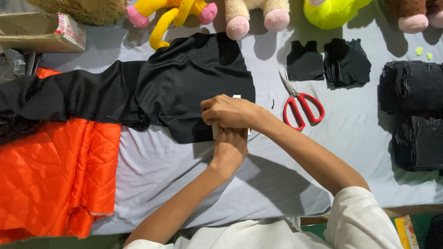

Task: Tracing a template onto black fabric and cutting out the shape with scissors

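At the far left of the frame the orange quilt [50, 180] lies on the tabletop [175, 184], and the long end of the black cloth [184, 78] runs over its upper edge. Keep this end flat, so it does not pull the part under your hands.

In the middle of the frame your left hand [229, 150] comes up from below and its fingers are bent around the lower edge of a white card [215, 130], which lies on the lower edge of the black cloth. Your right hand [229, 112] lies across it from the right and presses down on the card and cloth; most of the card is hidden under it, only a small corner shows at the top. I think you are holding a pattern piece in place. Press with flat fingers near the card's edges, and keep the cloth smooth below it, because a fold there will spoil the shape.

To the right, the red scissors [300, 103] lie near your right forearm, blades up. Further right are small black cut pieces [346, 62], and a dark stack [413, 115] at the right edge. Along the top of the frame sit plush toys [258, 14].
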